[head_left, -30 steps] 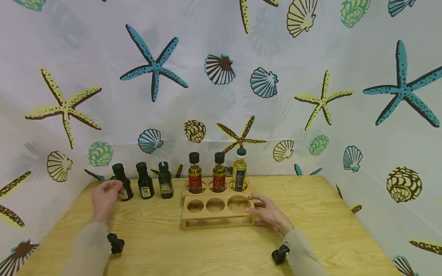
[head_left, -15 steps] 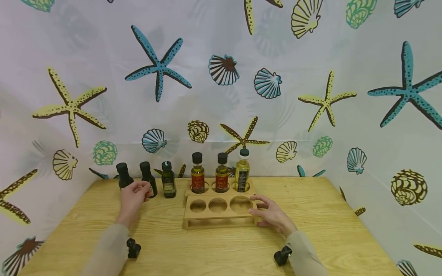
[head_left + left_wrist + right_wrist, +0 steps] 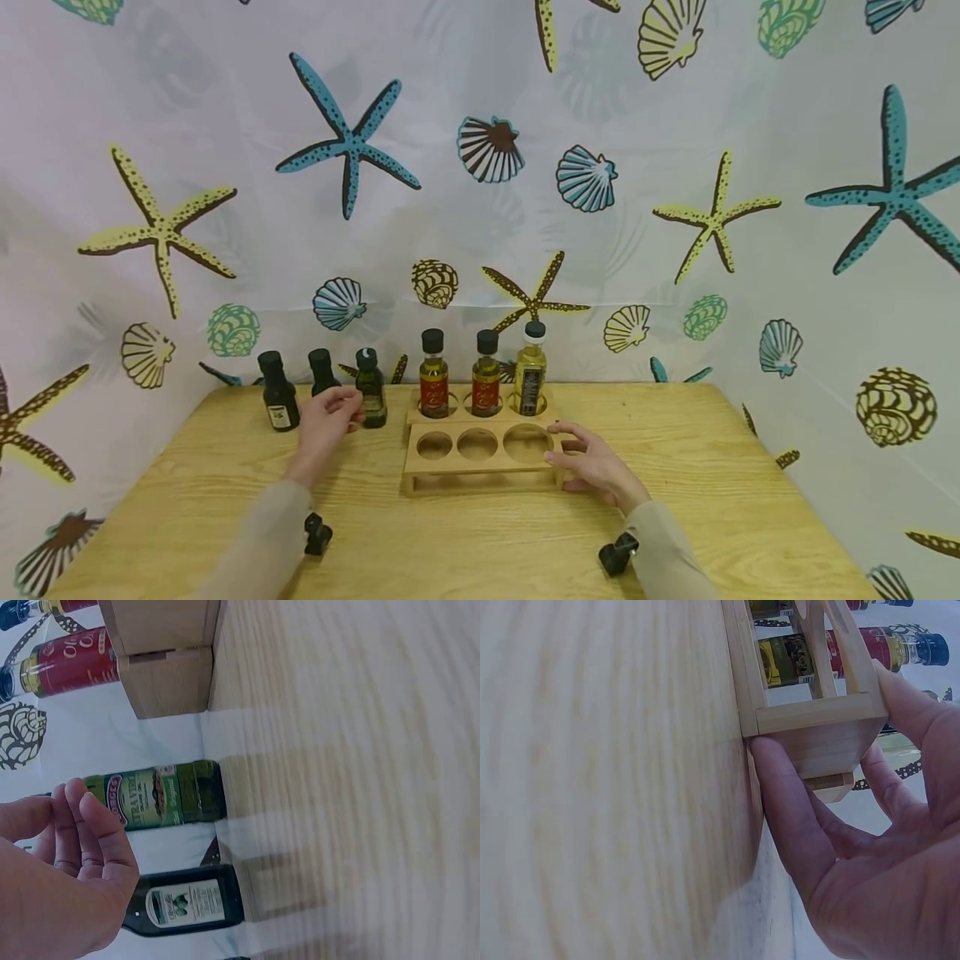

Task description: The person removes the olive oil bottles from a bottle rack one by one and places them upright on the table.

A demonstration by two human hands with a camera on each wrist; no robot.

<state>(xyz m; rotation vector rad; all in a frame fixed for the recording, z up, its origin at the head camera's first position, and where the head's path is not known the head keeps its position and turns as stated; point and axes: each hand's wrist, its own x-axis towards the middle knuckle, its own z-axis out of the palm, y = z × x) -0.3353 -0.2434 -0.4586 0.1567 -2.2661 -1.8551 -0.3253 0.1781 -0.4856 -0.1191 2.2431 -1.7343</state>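
My left hand [image 3: 327, 422], fingers loosely bent and holding nothing, hovers in front of the dark green bottles. In the left wrist view its fingertips overlap a green olive oil bottle [image 3: 159, 796]; I cannot tell whether they touch. A darker bottle [image 3: 193, 901] stands beside it, and another dark bottle [image 3: 280, 404] is at the far left, upright. My right hand [image 3: 596, 468] grips the right end of a two-step wooden bottle rack [image 3: 480, 481], thumb at its upper edge and fingers along its end panel [image 3: 821, 750].
On the rack's back step stand two red-label oil bottles [image 3: 434, 393] [image 3: 486, 392] and a pale yellow oil bottle [image 3: 531, 379]. Its front step has three round holes. The wooden table [image 3: 465, 554] meets patterned cloth walls [image 3: 480, 225] at the back and sides.
My left hand has moved right along the dark bottles, from the leftmost one to the one nearest the rack. The bottles keep their places. My right hand stays at the rack's end.
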